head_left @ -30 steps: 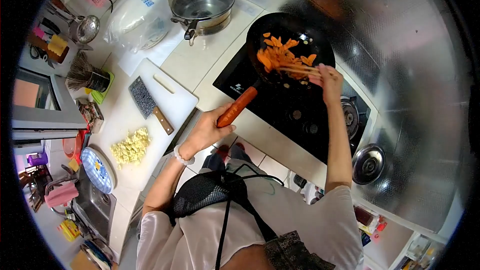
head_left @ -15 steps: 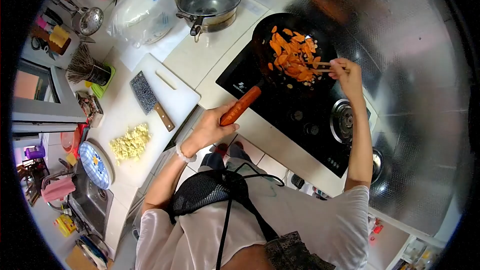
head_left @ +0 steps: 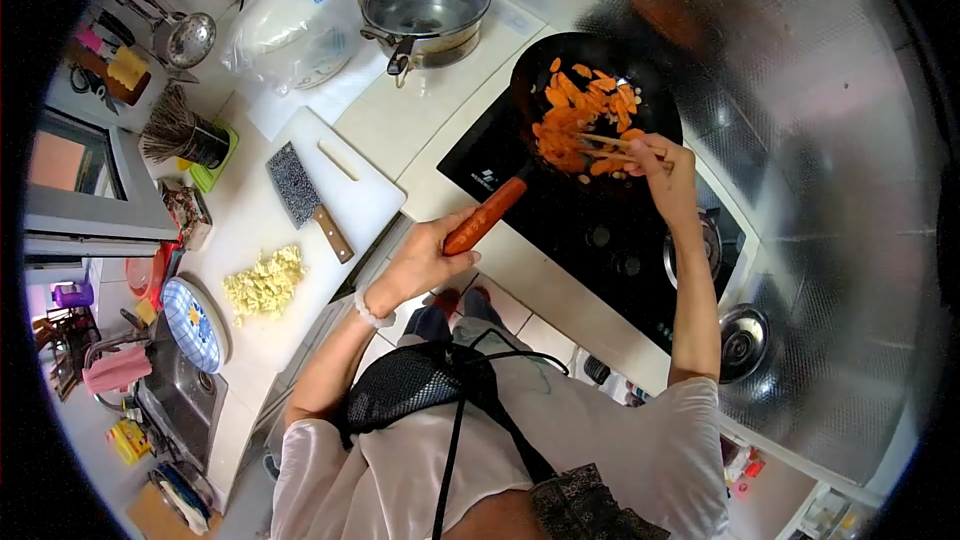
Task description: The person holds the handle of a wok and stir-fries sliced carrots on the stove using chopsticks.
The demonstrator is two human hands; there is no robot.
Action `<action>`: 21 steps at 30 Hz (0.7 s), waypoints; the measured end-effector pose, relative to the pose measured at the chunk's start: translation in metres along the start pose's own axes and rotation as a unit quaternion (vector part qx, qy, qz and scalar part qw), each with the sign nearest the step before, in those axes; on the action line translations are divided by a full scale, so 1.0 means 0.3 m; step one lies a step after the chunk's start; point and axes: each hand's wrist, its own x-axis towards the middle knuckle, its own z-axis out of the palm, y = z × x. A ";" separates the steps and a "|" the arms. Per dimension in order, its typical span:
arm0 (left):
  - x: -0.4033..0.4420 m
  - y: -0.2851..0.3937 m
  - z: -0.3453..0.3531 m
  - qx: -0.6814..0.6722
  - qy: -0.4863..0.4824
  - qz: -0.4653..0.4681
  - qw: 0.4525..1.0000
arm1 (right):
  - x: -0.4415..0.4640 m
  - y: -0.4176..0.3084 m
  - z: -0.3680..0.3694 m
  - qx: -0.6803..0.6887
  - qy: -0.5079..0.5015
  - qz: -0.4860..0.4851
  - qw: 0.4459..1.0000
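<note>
My left hand (head_left: 428, 258) is closed around the reddish wooden handle (head_left: 484, 216) of a black wok (head_left: 655, 100) on the stove. In the wok lie orange carrot slices (head_left: 562, 130) with small pale pieces among them. Pinched in my right hand (head_left: 664, 172) is a pair of wooden chopsticks (head_left: 608, 144), their tips down among the carrot slices at the near side of the wok. Some slices around the tips are blurred by motion.
Left of the stove, a white cutting board (head_left: 372, 190) bears a cleaver (head_left: 308, 202) and chopped pale-yellow pieces (head_left: 264, 284). A lidded pot (head_left: 428, 15) and a plastic-wrapped bundle (head_left: 295, 25) stand behind. A blue-patterned plate (head_left: 194, 324) sits beside the sink (head_left: 180, 390).
My right hand and the chopsticks have moved left and slightly down, shifting carrot slices toward the handle side. My left hand stays on the handle. The view has shifted slightly.
</note>
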 end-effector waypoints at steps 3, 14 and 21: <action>-0.001 -0.019 0.009 -0.011 0.008 0.013 1.000 | 0.015 0.002 0.056 0.006 -0.008 -0.017 1.000; -0.003 -0.042 0.026 -0.025 0.051 0.055 0.997 | 0.167 0.195 -0.112 -0.087 0.146 -0.035 0.985; 0.002 -0.025 0.027 -0.034 0.033 0.036 0.998 | 0.222 0.293 -0.072 -0.103 0.150 -0.099 0.978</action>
